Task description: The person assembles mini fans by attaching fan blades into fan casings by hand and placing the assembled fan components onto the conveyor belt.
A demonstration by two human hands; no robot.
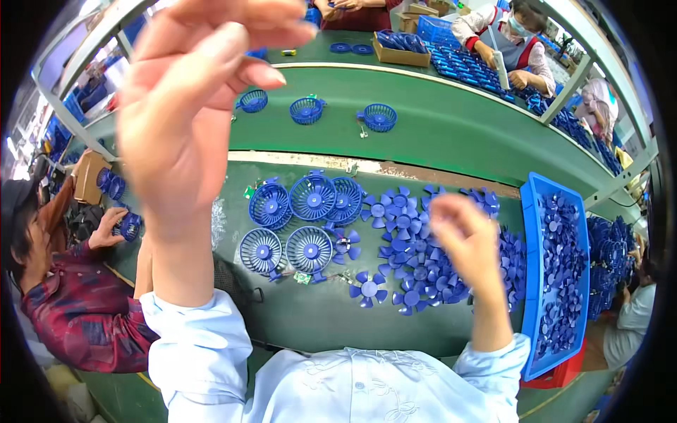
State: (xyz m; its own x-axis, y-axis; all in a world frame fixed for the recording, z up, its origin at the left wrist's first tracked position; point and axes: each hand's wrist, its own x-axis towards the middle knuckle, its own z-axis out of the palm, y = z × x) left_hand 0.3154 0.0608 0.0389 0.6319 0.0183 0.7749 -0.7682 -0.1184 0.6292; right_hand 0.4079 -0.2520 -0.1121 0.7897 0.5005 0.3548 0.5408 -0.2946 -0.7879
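My left hand (pixel 187 106) is raised high at the upper left, close to the camera. Its fingers point right with the thumb apart, and nothing shows in it. Over a heap of blue fan blades (pixel 416 271) hovers my right hand (pixel 465 236), its fingers smeared by motion. Between the hands, several round blue fan housings (pixel 309 250) with slatted grilles lie on the dark green table (pixel 303 328). Small circuit boards (pixel 302 278) sit at some housings' edges. One fan blade (pixel 368 289) lies just left of the heap, and another overlaps a housing's lower edge.
A blue crate (pixel 534 282) of fan blades stands at the right. Beyond the table, a green conveyor belt (pixel 437 134) carries several blue housings (pixel 380 117). A co-worker in a plaid shirt (pixel 92 317) sits at the left; another with a mask (pixel 504 42) works at the far right.
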